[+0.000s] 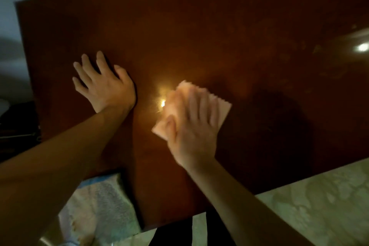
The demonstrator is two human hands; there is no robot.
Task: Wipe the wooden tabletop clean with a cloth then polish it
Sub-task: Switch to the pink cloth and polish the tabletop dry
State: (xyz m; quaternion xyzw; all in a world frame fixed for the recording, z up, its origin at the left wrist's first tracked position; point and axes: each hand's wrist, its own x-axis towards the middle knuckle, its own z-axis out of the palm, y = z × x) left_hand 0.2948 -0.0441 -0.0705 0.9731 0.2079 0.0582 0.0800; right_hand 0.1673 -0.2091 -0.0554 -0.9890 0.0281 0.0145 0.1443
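A dark reddish-brown wooden tabletop (pixel 199 32) fills most of the view. My right hand (pixel 193 126) lies flat with spread fingers on a pale pink cloth (pixel 224 109) with a zigzag edge, pressing it onto the wood near the table's middle; both are motion-blurred. My left hand (pixel 103 84) rests palm-down on the bare wood to the left, fingers apart, holding nothing. A bright light reflection (pixel 162 103) shines on the surface between the two hands.
A towel-like fabric (pixel 99 201) lies at the table's near left edge. Pale patterned floor (pixel 319 201) shows at the lower right. A second light glare (pixel 362 47) sits at the far right. Dull smudges mark the right side of the top.
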